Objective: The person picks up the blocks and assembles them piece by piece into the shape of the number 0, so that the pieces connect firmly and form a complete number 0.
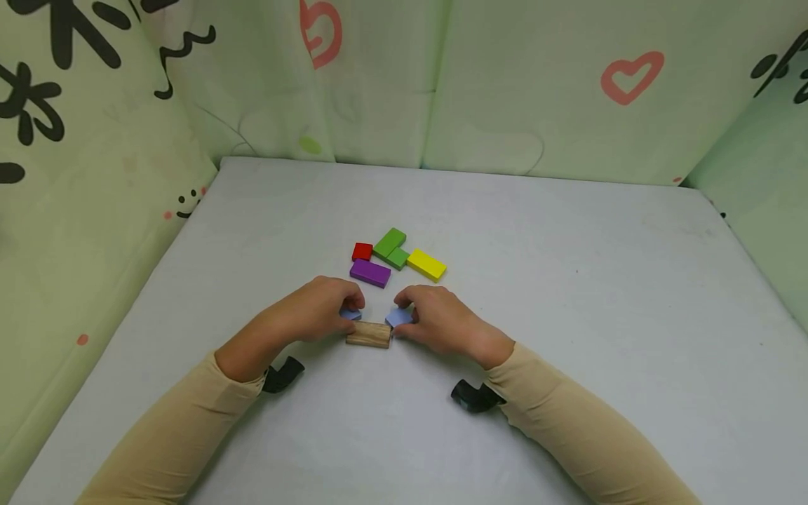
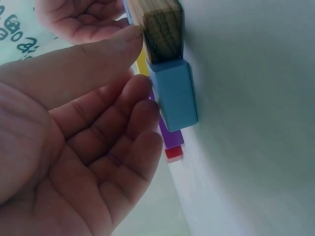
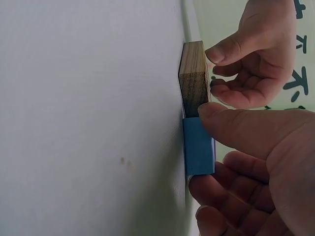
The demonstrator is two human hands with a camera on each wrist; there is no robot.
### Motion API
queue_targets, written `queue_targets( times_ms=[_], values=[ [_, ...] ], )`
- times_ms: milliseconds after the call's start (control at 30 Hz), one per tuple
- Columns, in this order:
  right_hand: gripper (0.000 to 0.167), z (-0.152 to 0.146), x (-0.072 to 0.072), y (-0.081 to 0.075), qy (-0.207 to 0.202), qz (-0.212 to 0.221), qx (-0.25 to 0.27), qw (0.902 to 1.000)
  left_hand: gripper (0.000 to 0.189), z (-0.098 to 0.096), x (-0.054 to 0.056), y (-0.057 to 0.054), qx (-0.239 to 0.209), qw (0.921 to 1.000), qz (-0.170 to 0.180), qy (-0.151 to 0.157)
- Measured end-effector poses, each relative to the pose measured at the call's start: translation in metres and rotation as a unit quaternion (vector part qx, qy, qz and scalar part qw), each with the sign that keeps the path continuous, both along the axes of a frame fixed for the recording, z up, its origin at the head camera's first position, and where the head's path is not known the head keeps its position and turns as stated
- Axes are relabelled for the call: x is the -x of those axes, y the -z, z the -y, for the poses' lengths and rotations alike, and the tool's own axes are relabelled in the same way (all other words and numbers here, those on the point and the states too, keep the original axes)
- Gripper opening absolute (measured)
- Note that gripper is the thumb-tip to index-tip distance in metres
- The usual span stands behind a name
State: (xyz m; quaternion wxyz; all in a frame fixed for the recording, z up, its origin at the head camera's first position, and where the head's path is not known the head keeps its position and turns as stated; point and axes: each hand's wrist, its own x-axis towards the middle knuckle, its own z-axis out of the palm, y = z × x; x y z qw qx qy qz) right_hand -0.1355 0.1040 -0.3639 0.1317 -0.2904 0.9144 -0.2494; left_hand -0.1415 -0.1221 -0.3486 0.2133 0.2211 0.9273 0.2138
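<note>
A wood-grain block lies on the white table between both hands. A light blue block sits against its left end, and a second light blue block against its right end. My left hand curls round the left blue block; the left wrist view shows its thumb at the wooden block's edge and its fingertips along the blue block. With thumb and fingers, my right hand pinches the right blue block, the thumb tip lying where it meets the wood.
Just beyond the hands lie a purple block, a red block, a large green block, a small green block and a yellow block. A patterned curtain hangs behind the table.
</note>
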Motion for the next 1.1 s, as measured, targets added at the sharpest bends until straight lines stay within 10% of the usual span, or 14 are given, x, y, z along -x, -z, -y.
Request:
queue_targets(
  times_ms=[1100],
  values=[
    [0.044,0.0024,-0.0015,0.0004,-0.002,0.002,-0.023,0.9997,0.028,-0.0001,-0.0019,-0.0011,-0.002,1.0000,-0.005,-0.001]
  ],
)
